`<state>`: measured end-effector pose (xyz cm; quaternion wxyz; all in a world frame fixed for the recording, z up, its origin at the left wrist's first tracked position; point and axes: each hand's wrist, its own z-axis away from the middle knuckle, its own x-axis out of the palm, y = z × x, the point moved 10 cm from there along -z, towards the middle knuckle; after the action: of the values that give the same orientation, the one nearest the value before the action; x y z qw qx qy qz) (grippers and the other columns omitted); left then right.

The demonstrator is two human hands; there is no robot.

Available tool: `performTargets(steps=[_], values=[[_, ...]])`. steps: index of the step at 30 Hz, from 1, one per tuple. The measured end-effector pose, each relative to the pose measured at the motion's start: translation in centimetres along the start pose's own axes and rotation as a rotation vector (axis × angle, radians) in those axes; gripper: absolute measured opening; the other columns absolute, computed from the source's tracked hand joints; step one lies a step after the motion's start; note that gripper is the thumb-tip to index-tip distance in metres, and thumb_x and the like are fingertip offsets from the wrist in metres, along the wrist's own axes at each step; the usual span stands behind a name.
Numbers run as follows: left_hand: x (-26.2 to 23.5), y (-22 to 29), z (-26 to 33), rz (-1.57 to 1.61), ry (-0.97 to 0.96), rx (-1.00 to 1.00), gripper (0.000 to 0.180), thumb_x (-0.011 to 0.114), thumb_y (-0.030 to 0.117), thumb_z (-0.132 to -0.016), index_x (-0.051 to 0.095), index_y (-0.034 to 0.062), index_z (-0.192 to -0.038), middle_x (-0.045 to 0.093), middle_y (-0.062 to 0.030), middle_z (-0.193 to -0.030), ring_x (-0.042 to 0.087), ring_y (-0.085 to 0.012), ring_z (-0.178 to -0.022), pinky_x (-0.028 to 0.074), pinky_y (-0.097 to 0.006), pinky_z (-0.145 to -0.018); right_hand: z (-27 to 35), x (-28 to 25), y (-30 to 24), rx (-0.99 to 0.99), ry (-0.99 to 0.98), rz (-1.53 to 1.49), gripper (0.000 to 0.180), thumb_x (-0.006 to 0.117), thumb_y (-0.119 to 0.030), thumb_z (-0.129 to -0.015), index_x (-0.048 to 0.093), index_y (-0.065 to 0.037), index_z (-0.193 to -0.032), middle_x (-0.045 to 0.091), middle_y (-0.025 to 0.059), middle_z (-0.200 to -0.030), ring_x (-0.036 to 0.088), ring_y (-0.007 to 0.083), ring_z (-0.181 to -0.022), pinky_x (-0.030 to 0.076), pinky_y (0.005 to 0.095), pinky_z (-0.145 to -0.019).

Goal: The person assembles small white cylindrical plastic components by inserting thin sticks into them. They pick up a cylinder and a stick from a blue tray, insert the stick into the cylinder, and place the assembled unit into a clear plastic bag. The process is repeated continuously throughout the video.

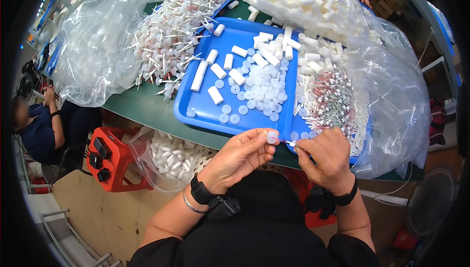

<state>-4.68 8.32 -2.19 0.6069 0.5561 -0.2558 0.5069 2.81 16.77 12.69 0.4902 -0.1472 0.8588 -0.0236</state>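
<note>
Pinching a white cap (272,137) in the left hand (241,155) and a thin red-tipped stick (289,142) in the right hand (327,158), both clamped close together just below the table edge; keeping stick and cap hole lined up looks key. Beyond, the blue tray (200,108) holds loose caps and white tubes. Farther, clear bags (93,46) hold more parts.

A large clear plastic bag (93,46) lies crumpled on the table's left, beside a heap of white parts. Another clear bag (308,0), packed with white tubes, sits at the top right. A third, smaller clear bag (169,159) of white tubes hangs below the table edge.
</note>
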Motion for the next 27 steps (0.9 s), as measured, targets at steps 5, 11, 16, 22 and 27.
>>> performTargets(steps=[5,11,16,22,27], values=[[-0.5,0.1,0.3,0.03,0.028,0.019,0.03,0.061,0.027,-0.105,0.063,0.0036,-0.122,0.067,-0.0017,-0.112,0.064,-0.009,-0.097,0.053,-0.026,-0.088,-0.1,0.5,-0.3,-0.011,-0.05,0.048,0.02,0.077,-0.006,-0.075,0.068,-0.007,-0.093,0.051,0.0033,-0.07,0.049,0.0226,-0.063,0.037,0.0368,-0.061],[-0.4,1.0,0.8,-0.188,0.162,0.102,0.03,0.063,0.022,-0.103,0.061,0.0006,-0.124,0.067,-0.0043,-0.111,0.064,-0.0102,-0.094,0.054,-0.026,-0.085,-0.1,0.4,-0.8,-0.045,-0.039,0.075,0.022,0.077,-0.004,-0.075,0.067,-0.005,-0.095,0.052,0.0032,-0.07,0.05,0.0223,-0.062,0.038,0.0371,-0.059],[-0.8,1.0,0.9,-0.217,0.2,0.111,0.03,0.065,0.02,-0.102,0.062,-0.0007,-0.125,0.068,-0.0049,-0.11,0.064,-0.0101,-0.093,0.054,-0.026,-0.084,-0.2,0.5,-0.8,-0.026,-0.044,0.053,0.021,0.077,-0.003,-0.077,0.066,-0.004,-0.095,0.056,0.0041,-0.072,0.051,0.0222,-0.061,0.038,0.037,-0.059],[-1.0,0.9,0.8,-0.242,0.19,0.102,0.032,0.066,0.023,-0.102,0.063,0.0013,-0.124,0.067,-0.0012,-0.106,0.064,-0.0078,-0.093,0.053,-0.022,-0.083,0.4,0.7,1.4,0.184,-0.06,-0.162,0.01,0.076,-0.005,-0.083,0.069,-0.004,-0.089,0.059,0.005,-0.068,0.052,0.0228,-0.057,0.039,0.0367,-0.058],[-1.1,0.9,0.7,-0.193,0.162,0.088,0.031,0.067,0.023,-0.101,0.064,0.0014,-0.123,0.068,-0.0017,-0.107,0.064,-0.0075,-0.092,0.053,-0.022,-0.082,1.7,2.0,3.8,0.514,-0.098,-0.387,0.008,0.077,-0.009,-0.086,0.072,-0.003,-0.084,0.058,0.006,-0.062,0.05,0.0195,-0.051,0.038,0.0345,-0.054]])
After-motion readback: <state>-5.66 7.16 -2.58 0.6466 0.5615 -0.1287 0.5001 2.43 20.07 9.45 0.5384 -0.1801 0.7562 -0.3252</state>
